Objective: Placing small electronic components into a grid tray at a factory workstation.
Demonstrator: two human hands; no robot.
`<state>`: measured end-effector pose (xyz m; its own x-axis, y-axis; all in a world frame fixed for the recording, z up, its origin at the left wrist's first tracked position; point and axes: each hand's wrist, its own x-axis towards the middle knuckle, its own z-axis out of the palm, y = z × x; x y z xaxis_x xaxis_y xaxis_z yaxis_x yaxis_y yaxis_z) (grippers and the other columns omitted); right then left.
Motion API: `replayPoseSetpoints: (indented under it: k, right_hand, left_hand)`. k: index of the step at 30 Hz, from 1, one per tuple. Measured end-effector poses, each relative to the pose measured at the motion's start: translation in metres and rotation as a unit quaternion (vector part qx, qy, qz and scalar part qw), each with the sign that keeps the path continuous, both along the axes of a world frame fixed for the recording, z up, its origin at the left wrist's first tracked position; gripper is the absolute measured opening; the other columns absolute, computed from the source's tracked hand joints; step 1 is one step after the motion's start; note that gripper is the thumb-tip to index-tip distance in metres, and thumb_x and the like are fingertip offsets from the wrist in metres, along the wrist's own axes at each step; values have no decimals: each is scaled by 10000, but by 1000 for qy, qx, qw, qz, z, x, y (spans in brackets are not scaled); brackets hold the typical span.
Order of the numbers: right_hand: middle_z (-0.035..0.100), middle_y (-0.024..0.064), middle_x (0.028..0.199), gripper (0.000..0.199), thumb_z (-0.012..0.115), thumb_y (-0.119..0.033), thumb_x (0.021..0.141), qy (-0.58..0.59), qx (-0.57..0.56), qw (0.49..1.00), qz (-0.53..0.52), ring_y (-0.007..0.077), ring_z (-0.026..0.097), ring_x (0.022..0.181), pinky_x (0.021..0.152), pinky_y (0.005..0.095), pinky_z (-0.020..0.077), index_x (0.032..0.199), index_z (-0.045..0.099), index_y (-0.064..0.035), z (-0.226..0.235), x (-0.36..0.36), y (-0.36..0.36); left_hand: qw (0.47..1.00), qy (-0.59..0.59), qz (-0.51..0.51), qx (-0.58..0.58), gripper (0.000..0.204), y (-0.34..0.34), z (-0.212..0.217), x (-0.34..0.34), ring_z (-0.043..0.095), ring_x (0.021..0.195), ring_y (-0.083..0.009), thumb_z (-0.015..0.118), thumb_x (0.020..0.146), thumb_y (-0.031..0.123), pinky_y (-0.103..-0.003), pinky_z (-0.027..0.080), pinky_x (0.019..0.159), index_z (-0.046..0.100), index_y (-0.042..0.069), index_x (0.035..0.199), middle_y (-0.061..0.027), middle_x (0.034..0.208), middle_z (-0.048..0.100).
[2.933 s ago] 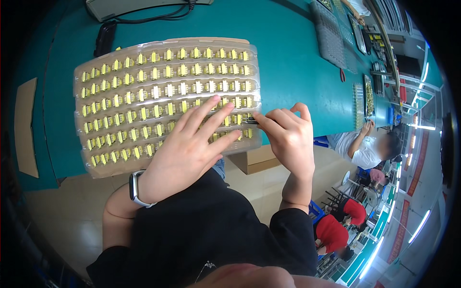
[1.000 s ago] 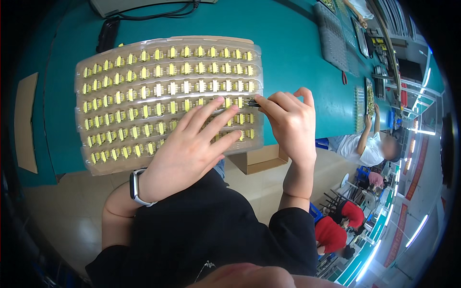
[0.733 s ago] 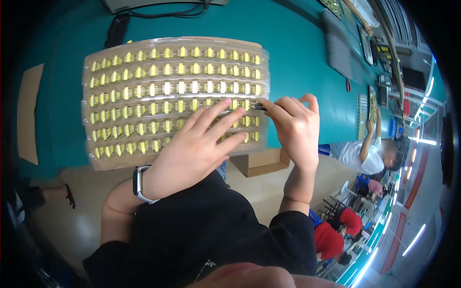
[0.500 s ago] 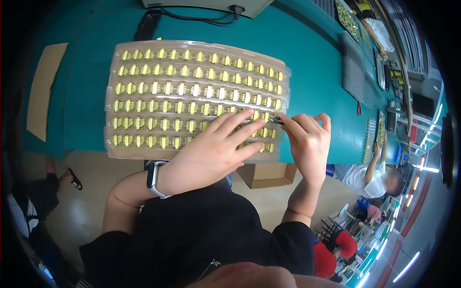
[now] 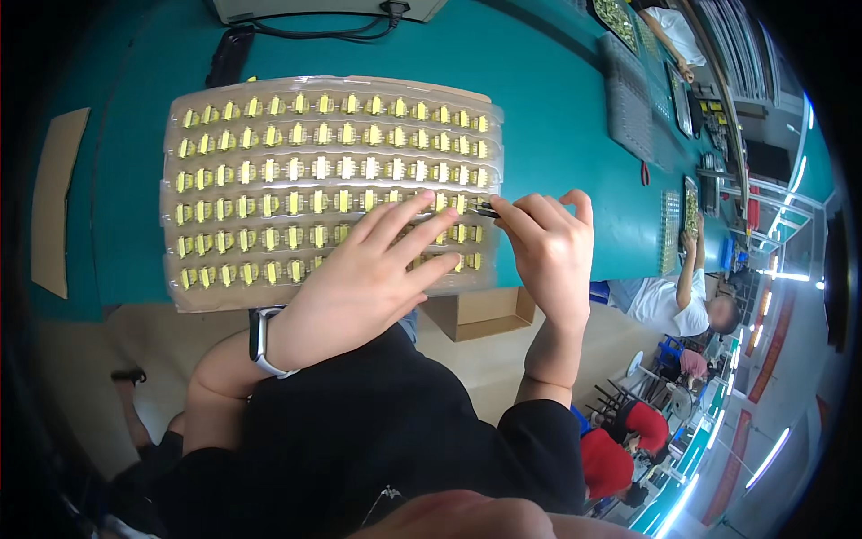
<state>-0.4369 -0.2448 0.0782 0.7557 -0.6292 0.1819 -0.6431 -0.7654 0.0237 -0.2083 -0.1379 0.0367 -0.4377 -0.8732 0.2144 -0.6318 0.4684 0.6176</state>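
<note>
A teal bench (image 5: 557,99) runs away to the right, with a grey box (image 5: 323,7) and its black cable (image 5: 305,27) at the far edge and a cardboard sheet (image 5: 52,202) lying at the left. An open carton (image 5: 480,313) sits on the floor below the bench edge. Farther along, a seated person (image 5: 682,301) in white works at the bench, near a dark mesh tray (image 5: 628,103).

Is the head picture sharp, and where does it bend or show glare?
Head view: the tray of yellow parts, left hand and right hand look sharp; the teal table edge curves toward the rim; ceiling lights at right glare; the corners are black.
</note>
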Motion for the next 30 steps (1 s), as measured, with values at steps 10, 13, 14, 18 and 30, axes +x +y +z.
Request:
replayPoseSetpoints:
  k: [10,13,14,18,30]
  right_hand:
    - [651,-4,790,262,829,-71,782,11,5,1000,0,184,639,720,866,407,430,1035,781,-118,-1,-1,0]
    - [652,-3,792,267,827,-69,784,15,4,1000,3,185,638,718,866,407,430,1042,783,-122,-2,-3,0]
    - [652,-3,792,267,827,-69,784,15,4,1000,3,185,638,718,866,407,430,1042,783,-122,-2,-3,1]
    - [653,-2,793,272,826,-71,785,15,6,1000,2,185,637,721,864,403,427,1050,785,-119,0,0,2]
    - [627,3,772,267,774,-81,787,-12,20,1000,-1,191,660,750,866,411,452,1049,780,-130,2,8,-1]
  left_hand:
    - [1000,0,0,2,521,0,2,-2,362,1512,-370,815,827,175,-521,387,1172,653,115,1319,-123,1588,448]
    - [1000,9,1,1,513,0,1,-2,367,1510,-369,812,827,164,-522,387,1173,655,106,1313,-124,1585,452]
    - [1000,10,1,2,513,0,0,-3,367,1510,-369,812,827,164,-522,387,1173,655,106,1313,-124,1585,452]
    - [1000,25,8,6,493,2,0,-1,383,1501,-361,804,829,148,-522,387,1173,663,98,1299,-118,1569,473]
    - [999,27,1,22,469,-6,10,-1,400,1492,-344,791,835,143,-504,380,1182,683,97,1289,-104,1537,515]
